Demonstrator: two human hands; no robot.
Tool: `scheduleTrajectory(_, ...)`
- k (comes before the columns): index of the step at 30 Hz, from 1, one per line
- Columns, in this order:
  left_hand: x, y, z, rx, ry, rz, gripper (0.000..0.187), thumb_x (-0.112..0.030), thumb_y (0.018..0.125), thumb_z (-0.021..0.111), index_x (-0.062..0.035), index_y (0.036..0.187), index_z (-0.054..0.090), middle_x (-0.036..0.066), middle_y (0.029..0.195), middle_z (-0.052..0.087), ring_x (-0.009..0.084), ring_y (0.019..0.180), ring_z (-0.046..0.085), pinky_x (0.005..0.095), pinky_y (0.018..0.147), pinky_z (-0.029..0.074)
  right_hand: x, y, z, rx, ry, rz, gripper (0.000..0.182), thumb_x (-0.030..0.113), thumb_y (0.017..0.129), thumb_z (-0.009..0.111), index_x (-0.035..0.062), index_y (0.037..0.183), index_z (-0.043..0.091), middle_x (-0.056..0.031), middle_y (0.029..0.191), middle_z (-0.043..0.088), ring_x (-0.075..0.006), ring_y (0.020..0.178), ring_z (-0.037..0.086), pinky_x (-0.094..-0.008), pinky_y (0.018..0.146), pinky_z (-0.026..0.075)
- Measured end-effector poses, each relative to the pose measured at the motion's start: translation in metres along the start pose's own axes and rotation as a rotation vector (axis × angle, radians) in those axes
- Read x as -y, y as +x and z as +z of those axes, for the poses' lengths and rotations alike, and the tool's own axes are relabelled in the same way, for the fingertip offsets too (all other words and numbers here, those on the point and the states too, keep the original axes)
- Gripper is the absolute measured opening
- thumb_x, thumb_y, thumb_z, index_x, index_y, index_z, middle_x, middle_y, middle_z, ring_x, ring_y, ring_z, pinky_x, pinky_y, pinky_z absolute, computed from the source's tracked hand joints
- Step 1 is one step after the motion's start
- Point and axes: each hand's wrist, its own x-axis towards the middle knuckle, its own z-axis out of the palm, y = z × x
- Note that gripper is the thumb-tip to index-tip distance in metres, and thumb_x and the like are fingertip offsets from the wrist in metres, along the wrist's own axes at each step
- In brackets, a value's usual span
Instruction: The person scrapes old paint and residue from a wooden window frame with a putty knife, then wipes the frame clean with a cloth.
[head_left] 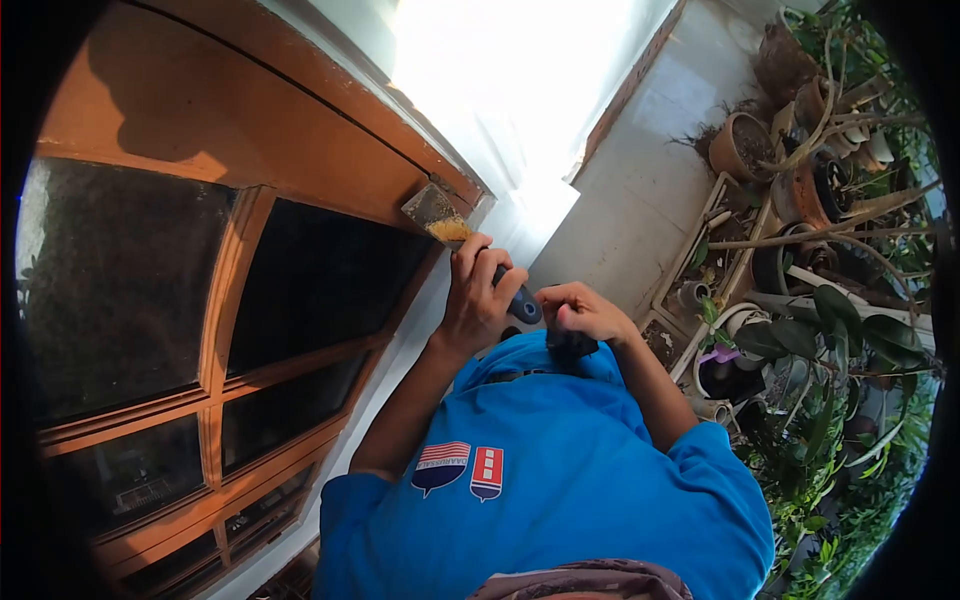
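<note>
A scraper with a dark handle and a wide, stained blade (433, 208) is gripped in my left hand (478, 300), its fingers wrapped round the handle. The blade lies at the edge of the orange-brown wooden frame (330, 150), near the white trim; whether it touches the wood I cannot tell. My right hand (590, 315) is closed in front of my waist, just right of the handle's end, round a dark, crumpled thing (571, 343) that I cannot make out.
Glass panes (320, 285) in wooden bars fill the left side. A white wall ledge (545, 215) runs beside the frame. At the right stand potted plants (742, 148), branches and a rack (690, 245) on a pale tiled floor (630, 190).
</note>
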Motion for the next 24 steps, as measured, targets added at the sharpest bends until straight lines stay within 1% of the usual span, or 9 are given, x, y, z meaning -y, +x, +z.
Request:
scheduleTrajectory(2, 0.004, -0.001, 0.016, 0.026, 0.079, 0.02, 0.03, -0.006, 0.071, 0.079, -0.0093, 0.097, 0.066, 0.011, 0.105, 0.052, 0.0376, 0.118, 0.046, 0.0489, 0.097, 0.04, 0.004, -0.001, 0.009, -0.031, 0.035, 0.121, 0.055, 0.052, 0.098, 0.062, 0.0009, 0.117, 0.066, 0.0001, 0.077, 0.06, -0.0093, 0.076, 0.059, -0.0255, 0.072, 0.048)
scheduleTrajectory(3, 0.004, -0.004, 0.023, 0.041, 0.08, 0.031, 0.025, -0.006, 0.073, 0.075, -0.0092, 0.096, 0.066, 0.011, 0.106, 0.052, 0.0377, 0.119, 0.045, 0.0492, 0.096, 0.04, 0.006, -0.001, 0.005, -0.007, 0.077, 0.184, 0.048, 0.042, 0.098, 0.067, 0.0013, 0.124, 0.062, -0.002, 0.086, 0.063, -0.0092, 0.082, 0.059, -0.0268, 0.075, 0.049)
scheduleTrajectory(6, 0.007, -0.008, 0.037, 0.099, 0.153, 0.058, 0.018, -0.006, 0.079, 0.069, -0.01, 0.096, 0.065, 0.01, 0.107, 0.051, 0.0347, 0.121, 0.044, 0.0471, 0.093, 0.041, -0.007, 0.002, 0.0, -0.12, 0.07, 0.099, 0.043, 0.034, 0.1, 0.065, 0.0017, 0.128, 0.06, -0.0034, 0.1, 0.065, -0.0092, 0.09, 0.059, -0.0267, 0.081, 0.049)
scheduleTrajectory(9, 0.008, -0.009, 0.048, 0.179, 0.195, 0.061, 0.017, -0.007, 0.078, 0.069, -0.0106, 0.093, 0.064, 0.01, 0.109, 0.05, 0.0333, 0.123, 0.043, 0.0469, 0.094, 0.041, -0.025, 0.009, -0.011, -0.064, 0.022, 0.061, 0.038, 0.026, 0.101, 0.063, 0.002, 0.131, 0.058, -0.0028, 0.11, 0.064, -0.0093, 0.097, 0.058, -0.0264, 0.088, 0.048)
scheduleTrajectory(12, 0.013, -0.007, 0.051, 0.241, 0.138, 0.002, 0.013, -0.006, 0.079, 0.068, -0.0086, 0.091, 0.065, 0.011, 0.104, 0.053, 0.035, 0.122, 0.046, 0.0482, 0.092, 0.042, -0.041, 0.017, -0.015, -0.048, 0.211, 0.092, 0.036, 0.023, 0.101, 0.061, 0.0017, 0.13, 0.059, -0.0013, 0.11, 0.065, -0.0095, 0.101, 0.057, -0.0257, 0.092, 0.046)
scheduleTrajectory(16, 0.024, -0.005, 0.035, 0.326, 0.137, 0.032, 0.014, -0.005, 0.079, 0.067, -0.0075, 0.092, 0.065, 0.01, 0.103, 0.056, 0.0346, 0.122, 0.051, 0.048, 0.092, 0.043, -0.042, 0.023, -0.003, -0.024, 0.387, 0.096, 0.046, 0.023, 0.103, 0.059, 0.005, 0.144, 0.049, -0.0024, 0.109, 0.065, -0.0085, 0.101, 0.057, -0.0256, 0.092, 0.045)
scheduleTrajectory(19, 0.026, 0.002, 0.008, 0.399, 0.111, 0.041, 0.018, -0.004, 0.079, 0.067, -0.0068, 0.096, 0.066, 0.007, 0.104, 0.06, 0.0324, 0.123, 0.053, 0.0485, 0.091, 0.044, -0.033, 0.025, 0.014, 0.005, 0.507, 0.104, 0.055, 0.025, 0.104, 0.059, 0.009, 0.153, 0.039, -0.0027, 0.108, 0.065, -0.0078, 0.097, 0.058, -0.0245, 0.088, 0.047)
scheduleTrajectory(22, 0.027, 0.011, -0.012, 0.389, 0.082, 0.104, 0.019, -0.005, 0.079, 0.068, -0.0074, 0.098, 0.067, 0.006, 0.102, 0.061, 0.0324, 0.123, 0.053, 0.049, 0.093, 0.044, -0.024, 0.028, 0.033, 0.007, 0.595, 0.105, 0.059, 0.026, 0.105, 0.057, 0.0118, 0.156, 0.033, -0.0022, 0.109, 0.064, -0.007, 0.092, 0.059, -0.0232, 0.083, 0.049)
scheduleTrajectory(24, 0.034, 0.018, -0.022, 0.401, 0.046, 0.139, 0.02, -0.005, 0.079, 0.069, -0.0077, 0.099, 0.068, 0.006, 0.101, 0.062, 0.0323, 0.123, 0.054, 0.0493, 0.095, 0.045, -0.015, 0.03, 0.044, -0.019, 0.635, 0.106, 0.048, 0.027, 0.106, 0.053, 0.0121, 0.15, 0.039, -0.0016, 0.108, 0.063, -0.0053, 0.09, 0.058, -0.0224, 0.08, 0.05)
